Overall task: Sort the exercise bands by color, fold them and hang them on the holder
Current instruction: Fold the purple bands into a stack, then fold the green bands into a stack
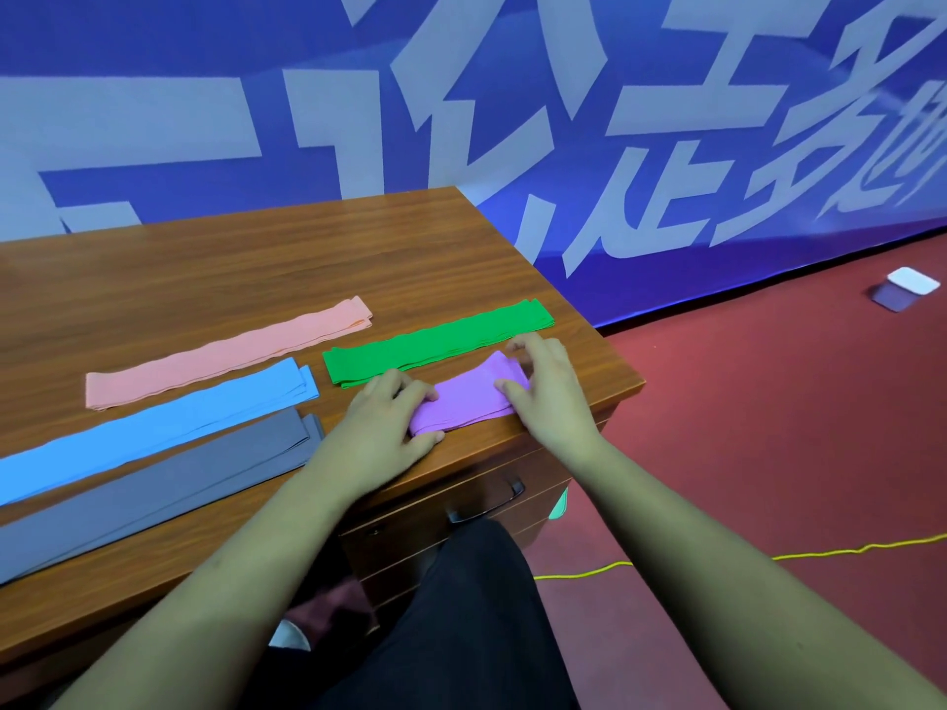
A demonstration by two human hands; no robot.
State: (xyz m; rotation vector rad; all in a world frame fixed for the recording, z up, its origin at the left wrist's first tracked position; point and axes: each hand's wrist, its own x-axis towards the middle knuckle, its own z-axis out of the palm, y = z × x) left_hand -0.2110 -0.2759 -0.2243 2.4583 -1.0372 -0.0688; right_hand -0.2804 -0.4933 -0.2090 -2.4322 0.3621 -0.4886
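Evidently mid-fold, the purple stretchy exercise band (pixel 469 402) lies just in front of the long green folded band (pixel 435 343). The left hand (pixel 382 433) pinches its doubled end, probably to keep the layers aligned. The right hand (pixel 551 392) presses its other end with relaxed fingers, grasping nothing.

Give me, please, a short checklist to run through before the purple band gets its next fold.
1. Left hand grips near end of purple band: ok.
2. Right hand touches its far end: ok.
3. Band wholly on the table: ok, close to edge.
4. Green band clear of it: cannot tell.
5. Pink band, blue band, grey band sorted by colour: ok.
6. Holder in view: not ok.
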